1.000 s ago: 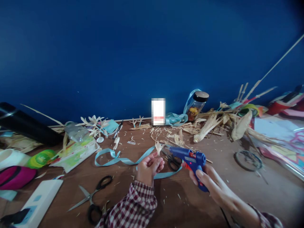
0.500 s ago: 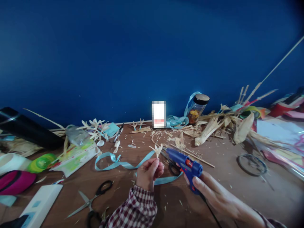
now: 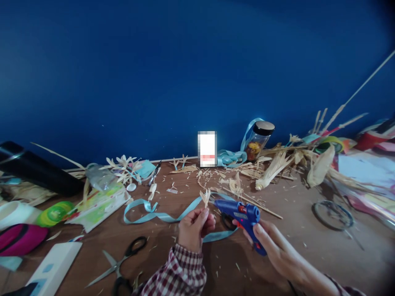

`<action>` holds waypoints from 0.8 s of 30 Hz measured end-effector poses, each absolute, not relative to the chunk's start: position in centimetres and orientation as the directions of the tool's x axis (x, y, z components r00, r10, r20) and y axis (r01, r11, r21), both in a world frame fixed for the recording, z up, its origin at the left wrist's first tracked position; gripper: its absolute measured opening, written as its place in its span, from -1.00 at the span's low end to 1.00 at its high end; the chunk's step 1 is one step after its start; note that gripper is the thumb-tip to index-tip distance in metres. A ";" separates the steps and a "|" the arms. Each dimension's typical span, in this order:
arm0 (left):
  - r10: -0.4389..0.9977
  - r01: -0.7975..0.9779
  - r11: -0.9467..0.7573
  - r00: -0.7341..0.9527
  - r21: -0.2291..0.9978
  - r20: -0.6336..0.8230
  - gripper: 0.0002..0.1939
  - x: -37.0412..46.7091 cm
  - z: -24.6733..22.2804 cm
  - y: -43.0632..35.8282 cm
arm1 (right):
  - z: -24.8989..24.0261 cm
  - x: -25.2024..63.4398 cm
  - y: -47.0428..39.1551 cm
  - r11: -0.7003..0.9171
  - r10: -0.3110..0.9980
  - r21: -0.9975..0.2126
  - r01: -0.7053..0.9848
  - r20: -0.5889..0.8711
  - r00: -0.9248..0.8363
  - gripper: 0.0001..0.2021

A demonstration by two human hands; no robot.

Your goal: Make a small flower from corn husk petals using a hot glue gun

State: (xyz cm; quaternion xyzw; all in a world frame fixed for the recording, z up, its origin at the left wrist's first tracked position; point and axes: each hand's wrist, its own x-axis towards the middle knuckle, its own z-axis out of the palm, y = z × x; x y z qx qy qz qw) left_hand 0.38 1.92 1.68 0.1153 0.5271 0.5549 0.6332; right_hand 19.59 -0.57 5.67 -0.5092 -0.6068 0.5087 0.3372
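Between thumb and fingers, my left hand (image 3: 196, 227) pinches a small flower made of dried husk (image 3: 205, 198), its pale petals pointing up. My right hand (image 3: 274, 246) is wrapped round the grip of a blue hot glue gun (image 3: 239, 213). The gun's nozzle points left and sits close beside the flower; whether they touch I cannot tell. Light blue ribbon (image 3: 168, 216) curls over the table behind and under my hands. Partly hidden behind the gun is a black scissor handle (image 3: 227, 222).
Open scissors (image 3: 117, 265) lie at the front left, near a white power strip (image 3: 57, 267). Finished husk flowers (image 3: 125, 168) rest at the back left. A lidded jar (image 3: 259, 142) leans by the wall among dried husks (image 3: 271, 170). A wire coil (image 3: 333, 214) lies at right.
The glue gun has turned more level, its nozzle dropping lower beside the flower. My left hand has shifted slightly right and down with the flower still pinched.
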 end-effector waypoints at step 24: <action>0.815 -0.584 0.378 -0.159 0.718 -0.557 -0.61 0.5 1.9 1.7 | 4.6 19.5 -0.5 0.086 0.961 -0.900 0.428 -0.040 -0.275 -0.55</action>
